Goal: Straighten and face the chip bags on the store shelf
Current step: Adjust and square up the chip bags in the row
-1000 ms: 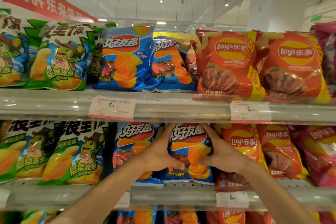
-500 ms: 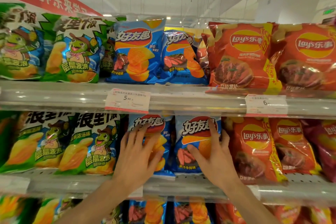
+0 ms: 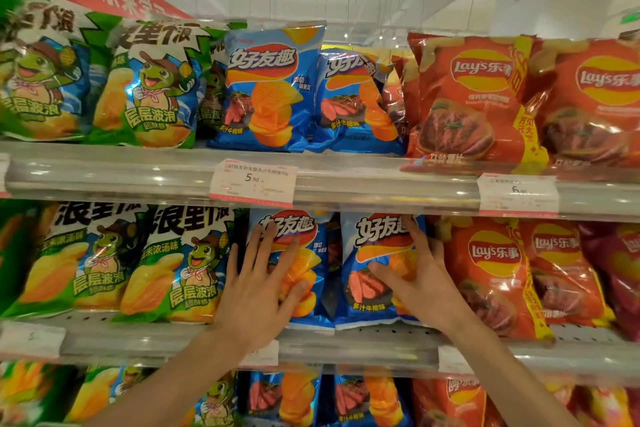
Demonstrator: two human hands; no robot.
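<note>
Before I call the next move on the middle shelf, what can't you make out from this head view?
- Left blue bag: lower front hidden under the left hand.
- Right blue bag: right edge hidden by the right hand, so no telling whether it touches the red Lay's bag.
- Bags behind the front row: hidden by it.
- 5.90 price tag: small print too small.
- Purple bags: cut by the right edge.

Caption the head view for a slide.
Left hand and right hand press flat on two blue bags on the middle shelf.
</note>
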